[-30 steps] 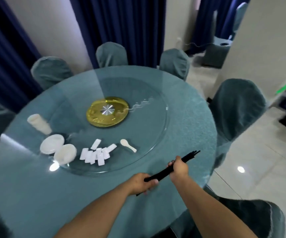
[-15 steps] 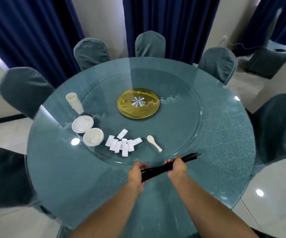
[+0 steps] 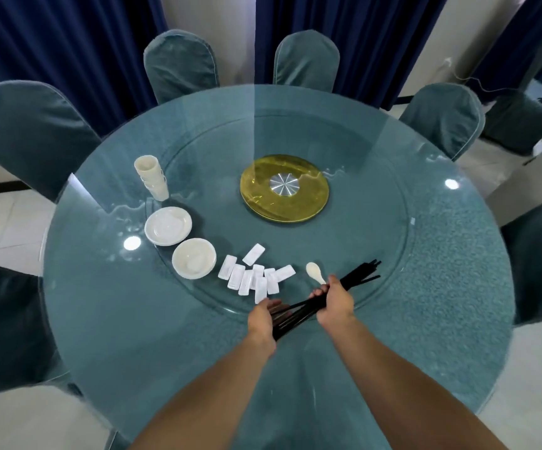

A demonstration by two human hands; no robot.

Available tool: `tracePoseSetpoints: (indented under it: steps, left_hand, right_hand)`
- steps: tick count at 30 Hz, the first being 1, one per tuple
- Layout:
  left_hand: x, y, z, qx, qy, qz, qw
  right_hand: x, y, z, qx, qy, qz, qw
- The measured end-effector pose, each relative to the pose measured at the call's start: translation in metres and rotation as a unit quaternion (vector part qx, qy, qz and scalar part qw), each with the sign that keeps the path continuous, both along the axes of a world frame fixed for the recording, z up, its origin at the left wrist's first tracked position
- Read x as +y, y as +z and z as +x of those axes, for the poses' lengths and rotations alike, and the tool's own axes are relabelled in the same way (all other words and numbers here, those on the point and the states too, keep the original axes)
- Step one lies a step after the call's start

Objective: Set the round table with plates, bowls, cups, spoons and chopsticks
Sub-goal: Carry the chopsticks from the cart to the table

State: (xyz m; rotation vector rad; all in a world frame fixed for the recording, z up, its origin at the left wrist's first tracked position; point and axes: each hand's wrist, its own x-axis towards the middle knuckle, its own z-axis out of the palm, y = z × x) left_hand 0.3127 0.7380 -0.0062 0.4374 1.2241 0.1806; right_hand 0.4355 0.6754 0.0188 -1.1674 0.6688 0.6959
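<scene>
Both of my hands hold a bundle of black chopsticks [image 3: 359, 278] above the near edge of the glass turntable [image 3: 376, 222]. My right hand [image 3: 334, 298] grips the bundle at its middle, and my left hand [image 3: 264, 316] holds its near end. The far tips fan out to the right. On the turntable lie a white spoon [image 3: 315, 271], several white chopstick rests [image 3: 253, 276], a white bowl [image 3: 194, 263], a white plate [image 3: 168, 225] and a stack of white cups [image 3: 152, 177].
The round table [image 3: 133, 319] has a teal cloth under glass, with a yellow hub [image 3: 284, 188] at the centre. Teal-covered chairs [image 3: 180, 64] ring the table. Dark blue curtains hang behind, and pale tiled floor shows at both sides.
My view has swung left and centred over the table. Both hands moved forward with the chopsticks toward the turntable edge, and the bundle's ends have spread apart.
</scene>
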Motion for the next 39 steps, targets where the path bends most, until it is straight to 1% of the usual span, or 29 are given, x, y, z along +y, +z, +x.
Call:
tracePoseSetpoints:
  steps: [4, 8, 11, 12, 13, 14, 15, 16, 17, 19, 20, 22, 23, 24, 26, 30, 32, 33, 36, 39]
  left_hand:
    - [0.006, -0.008, 0.016, -0.003, -0.026, -0.004, 1.0]
    - [0.003, -0.015, 0.039, -0.042, -0.041, 0.011, 0.998]
    - [0.009, -0.025, 0.049, -0.028, -0.104, 0.068, 0.992]
    - [0.012, -0.028, 0.049, -0.016, -0.139, 0.104, 0.985]
    - [0.016, -0.033, 0.048, 0.005, -0.189, 0.161, 0.969]
    - [0.02, -0.038, 0.045, 0.036, -0.263, 0.244, 0.933]
    - [0.024, -0.044, 0.043, 0.066, -0.349, 0.335, 0.873]
    - [0.026, -0.048, 0.042, 0.078, -0.429, 0.414, 0.799]
    - [0.027, -0.052, 0.042, 0.074, -0.488, 0.472, 0.73]
    - [0.023, -0.061, 0.043, 0.059, -0.561, 0.532, 0.631]
    - [0.021, -0.067, 0.046, 0.055, -0.595, 0.545, 0.589]
    - [0.014, -0.083, 0.051, 0.061, -0.65, 0.557, 0.513]
    - [0.011, -0.089, 0.048, 0.071, -0.665, 0.563, 0.486]
    - [0.008, -0.095, 0.051, 0.084, -0.673, 0.568, 0.467]
    - [0.003, -0.102, 0.056, 0.106, -0.676, 0.575, 0.449]
    - [-0.003, -0.115, 0.062, 0.133, -0.685, 0.576, 0.425]
    - [-0.007, -0.12, 0.062, 0.146, -0.695, 0.564, 0.42]
    - [-0.008, -0.121, 0.063, 0.152, -0.701, 0.558, 0.417]
    - [-0.009, -0.119, 0.067, 0.157, -0.715, 0.539, 0.417]
    - [-0.007, -0.117, 0.07, 0.157, -0.727, 0.527, 0.412]
  right_hand:
    - [0.016, -0.013, 0.001, 0.005, 0.003, -0.013, 1.0]
    - [0.03, -0.03, -0.003, 0.004, 0.035, -0.026, 0.999]
    - [0.031, -0.041, 0.011, -0.005, 0.062, -0.074, 0.995]
    - [0.028, -0.045, 0.019, -0.009, 0.076, -0.095, 0.993]
    - [0.025, -0.048, 0.029, -0.018, 0.092, -0.119, 0.988]
    - [0.022, -0.051, 0.038, -0.037, 0.114, -0.15, 0.981]
    - [0.019, -0.055, 0.049, -0.059, 0.142, -0.186, 0.971]
    - [0.015, -0.058, 0.06, -0.084, 0.175, -0.224, 0.955]
    - [0.011, -0.06, 0.071, -0.109, 0.211, -0.259, 0.936]
    - [0.004, -0.064, 0.093, -0.155, 0.281, -0.32, 0.891]
    - [0.001, -0.065, 0.104, -0.178, 0.315, -0.347, 0.865]
    - [-0.003, -0.069, 0.126, -0.221, 0.392, -0.4, 0.799]
    - [-0.004, -0.069, 0.132, -0.24, 0.431, -0.418, 0.763]
    - [-0.005, -0.072, 0.142, -0.254, 0.464, -0.432, 0.731]
    - [-0.006, -0.077, 0.157, -0.274, 0.509, -0.449, 0.681]
    - [0.0, -0.088, 0.177, -0.316, 0.563, -0.476, 0.597]
    - [0.006, -0.094, 0.182, -0.344, 0.58, -0.474, 0.567]
    - [0.009, -0.098, 0.183, -0.355, 0.585, -0.468, 0.559]
    - [0.015, -0.107, 0.185, -0.371, 0.591, -0.446, 0.561]
    - [0.013, -0.116, 0.185, -0.394, 0.587, -0.444, 0.55]
